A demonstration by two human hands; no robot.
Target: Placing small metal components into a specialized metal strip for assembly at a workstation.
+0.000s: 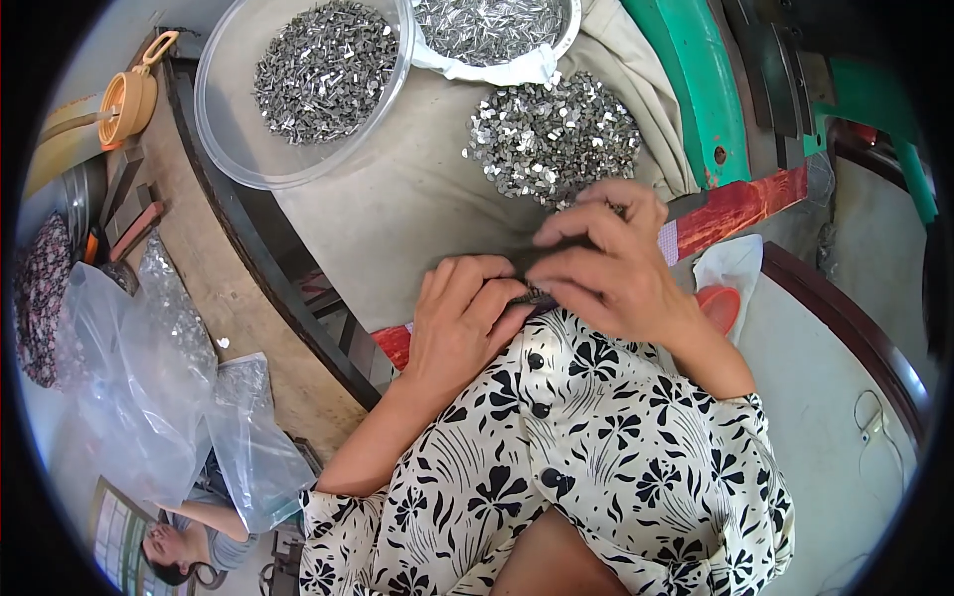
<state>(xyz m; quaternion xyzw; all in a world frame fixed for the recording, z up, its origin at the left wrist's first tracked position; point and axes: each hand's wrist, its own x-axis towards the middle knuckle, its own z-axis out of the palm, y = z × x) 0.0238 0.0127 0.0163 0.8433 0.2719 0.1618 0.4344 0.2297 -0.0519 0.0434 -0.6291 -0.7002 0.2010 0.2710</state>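
Observation:
My left hand (462,313) is closed near my lap, its fingers bent and their tips pressed together. Beside it, my right hand (621,263) is closed too, with thumb and forefinger pinched close to the left fingertips. A small dark metallic bit (537,295) shows between the two hands, too small to name. Just beyond my right hand lies a loose heap of small flat shiny metal pieces (556,139) on a beige cloth (397,233). The curled right fingers partly hide the heap's near edge.
A clear round plastic tub (224,129) with small metal parts stands far left; a white-lined basin (497,72) holds thin metal pins. Green machine frame (686,89) rises at right. Plastic bags (149,387) lie left, a red round thing (718,306) right. Another person (204,536) sits lower left.

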